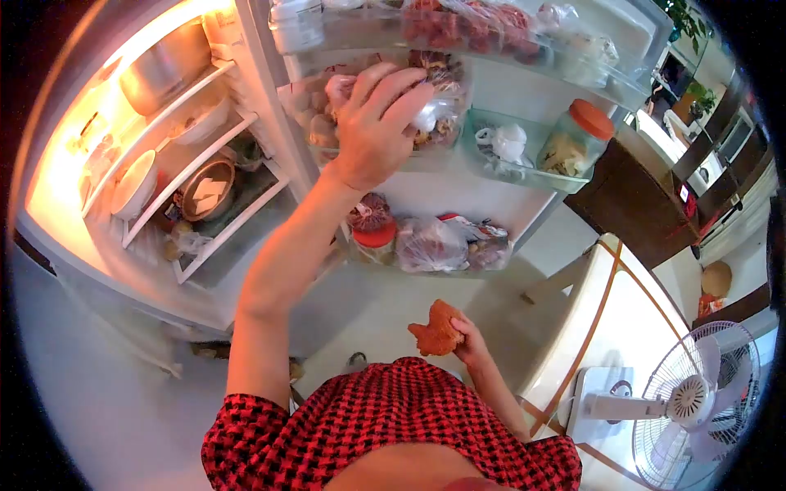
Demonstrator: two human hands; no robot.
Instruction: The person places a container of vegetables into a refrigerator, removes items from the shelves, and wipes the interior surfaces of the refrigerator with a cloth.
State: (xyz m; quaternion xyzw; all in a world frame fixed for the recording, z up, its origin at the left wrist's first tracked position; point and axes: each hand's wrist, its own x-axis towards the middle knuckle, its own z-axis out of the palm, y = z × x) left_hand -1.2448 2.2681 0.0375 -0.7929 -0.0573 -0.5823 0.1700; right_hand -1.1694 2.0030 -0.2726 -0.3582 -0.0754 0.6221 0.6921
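My left hand [372, 123] reaches up to a clear bin [454, 135] on the open refrigerator door. Its fingers are apart and bent over the contents; I cannot tell whether the fingertips touch them. In that bin sit eggs or similar round brownish things [322, 129] and a knotted clear plastic bag [434, 114]. Low in front of my body, my right hand [469, 340] is closed on an orange-brown, rough, irregular piece [438, 329], whose kind I cannot make out.
Left, the lit refrigerator holds a metal pot [168, 69] and bowls [135, 186]. Other door bins hold red bagged food [475, 24], an orange-lidded jar [577, 137] and plastic bags [430, 244]. At right, a white fan [692, 401] stands on a pale table [602, 319].
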